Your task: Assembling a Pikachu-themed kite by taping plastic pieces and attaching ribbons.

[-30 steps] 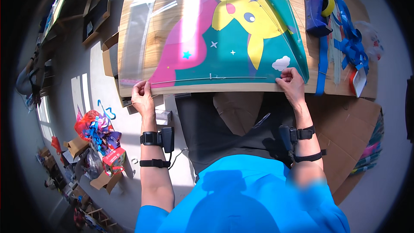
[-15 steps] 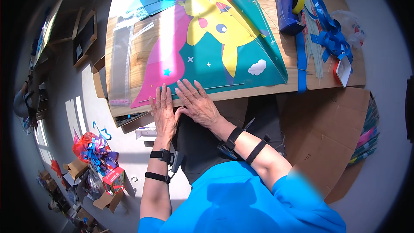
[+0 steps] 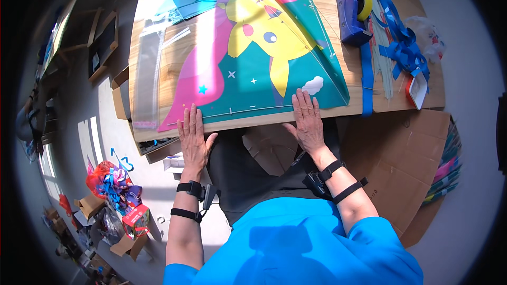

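Note:
A printed kite (image 3: 253,82) in teal and pink, with a yellow cartoon figure, white clouds and a blue star, lies spread on the wooden table. Its right side is folded over, and thin pale rods run along that side and the near edge. My left hand (image 3: 194,145) rests flat with fingers stretched on the near edge, close to the pink left corner. Farther right, my right hand (image 3: 309,126) is also flat, its fingertips on the teal part just below a cloud. Neither hand grips anything.
On the table's right stand a blue tape dispenser (image 3: 353,18) with yellow tape, blue ribbons (image 3: 409,55) and thin rods. A clear plastic sleeve (image 3: 147,82) lies at the left, more printed sheets (image 3: 195,0) behind. A cardboard box (image 3: 401,163) is below right.
My right hand has slid right along the kite's near edge, away from my left hand, and the two are now apart. The left hand has shifted slightly left.

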Tool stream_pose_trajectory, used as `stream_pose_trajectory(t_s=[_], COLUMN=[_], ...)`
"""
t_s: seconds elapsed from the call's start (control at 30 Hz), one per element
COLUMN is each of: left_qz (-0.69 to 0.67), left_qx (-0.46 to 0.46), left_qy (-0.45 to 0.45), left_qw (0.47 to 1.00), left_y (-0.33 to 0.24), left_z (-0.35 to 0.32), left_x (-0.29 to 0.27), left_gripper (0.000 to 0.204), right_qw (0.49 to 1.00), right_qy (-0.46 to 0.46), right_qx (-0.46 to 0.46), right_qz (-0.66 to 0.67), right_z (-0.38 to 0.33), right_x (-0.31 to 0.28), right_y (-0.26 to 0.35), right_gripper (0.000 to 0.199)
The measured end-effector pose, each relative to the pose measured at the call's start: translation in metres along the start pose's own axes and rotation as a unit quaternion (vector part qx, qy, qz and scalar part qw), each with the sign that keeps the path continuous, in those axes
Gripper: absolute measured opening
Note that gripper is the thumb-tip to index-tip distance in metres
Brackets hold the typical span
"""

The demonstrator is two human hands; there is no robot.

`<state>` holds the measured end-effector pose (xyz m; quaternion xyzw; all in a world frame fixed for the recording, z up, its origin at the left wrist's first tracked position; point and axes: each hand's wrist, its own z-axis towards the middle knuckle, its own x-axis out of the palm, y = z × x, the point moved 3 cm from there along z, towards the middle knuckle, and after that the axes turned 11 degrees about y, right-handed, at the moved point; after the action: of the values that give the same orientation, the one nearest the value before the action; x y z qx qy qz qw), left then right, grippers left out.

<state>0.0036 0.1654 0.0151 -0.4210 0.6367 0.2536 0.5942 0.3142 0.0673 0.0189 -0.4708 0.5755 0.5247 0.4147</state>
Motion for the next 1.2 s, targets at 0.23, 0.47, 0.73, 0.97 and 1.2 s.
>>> stream_pose_trajectory(t_s=[0.23,0.47,0.73,0.97,1.2], left_qz=[-0.035,-0.015,-0.031,-0.013,-0.007], left_qx=[0.000,0.025,-0.082,-0.006,0.024], left_qy=[-0.011,0.033,-0.004,-0.025,0.002], left_qw=[0.999,0.999,0.996,1.000,1.000], left_y=[-0.002,-0.024,0.044,0.018,0.007], left_z=[0.000,0.007,-0.025,-0.013,-0.007], left_x=[-0.003,-0.007,0.002,-0.009,-0.002], left_gripper=[0.090,0.096,0.094,0.093,0.089], right_qw=[0.998,0.984,0.986,0.983,0.988], right_qy=[-0.039,0.006,0.024,0.021,0.022], right_qx=[0.025,-0.169,-0.164,-0.183,-0.152], right_qz=[-0.030,0.061,0.003,0.022,-0.020], right_z=[-0.012,0.052,0.056,0.061,0.046], right_x=[-0.017,0.011,0.028,0.022,0.021], right_y=[-0.016,0.121,0.120,0.139,0.099], right_gripper=[0.105,0.100,0.095,0.094,0.093])
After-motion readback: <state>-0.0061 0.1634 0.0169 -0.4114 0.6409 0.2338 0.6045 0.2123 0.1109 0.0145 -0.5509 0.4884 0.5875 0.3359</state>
